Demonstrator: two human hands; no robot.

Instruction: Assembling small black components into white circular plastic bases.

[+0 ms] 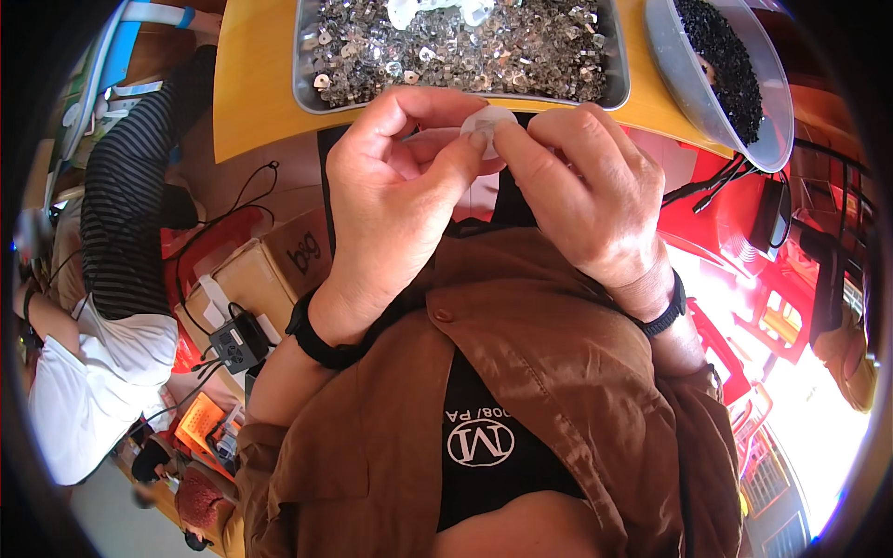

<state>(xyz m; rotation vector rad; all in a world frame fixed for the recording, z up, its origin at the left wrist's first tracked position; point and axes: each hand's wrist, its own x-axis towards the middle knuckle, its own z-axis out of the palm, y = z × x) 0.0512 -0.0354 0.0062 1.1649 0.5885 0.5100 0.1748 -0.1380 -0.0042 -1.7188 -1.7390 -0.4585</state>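
Observation:
Between my two hands, just in front of the table edge, is a small round whitish translucent disc (487, 118). My left hand (386, 181) pinches it from the left with thumb and fingers. From the right, the closed fingertips of my right hand (595, 191) press on the same disc. A grey metal tray (303, 79) lies just beyond the hands, filled with many small clear and smoky pieces (465, 56). Some larger clear-white pieces (437, 11) rest on top of that heap at the far side.
The tray stands on a yellow table (256, 74). At its right is a clear plastic basin (670, 56) with black granules (721, 70). Cardboard boxes (288, 256), a black power adapter (239, 342) and cables are low on the left. Another person (112, 353) sits there. Red plastic stools (735, 223) stand right.

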